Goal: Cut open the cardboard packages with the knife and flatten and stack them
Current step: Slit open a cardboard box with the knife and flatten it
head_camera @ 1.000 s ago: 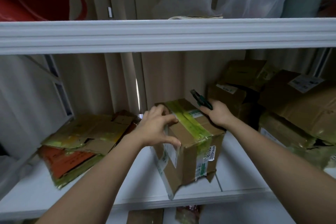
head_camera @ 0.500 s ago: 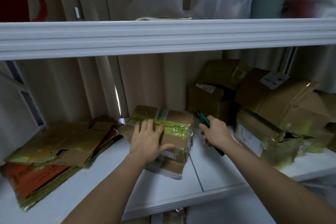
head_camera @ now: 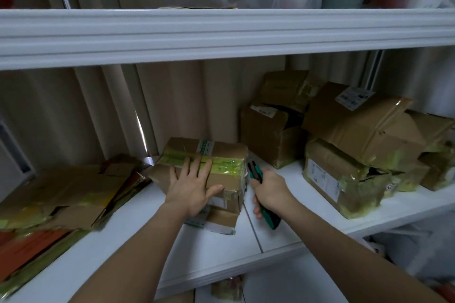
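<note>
A single head-worn camera looks forward and slightly down, close to a white shelf, beneath the upper shelf.

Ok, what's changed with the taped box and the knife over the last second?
The box was tipped from standing on end to lying on its side on the shelf, yellow tape up. The left hand went from gripping its edge to pressing flat on top. The right hand came off the box and dropped beside it. It still holds the green knife; flattened stack unchanged.

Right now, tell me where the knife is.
In the head view, the green knife is gripped in the right hand, just right of the taped box that the left hand presses on the white shelf.
</note>
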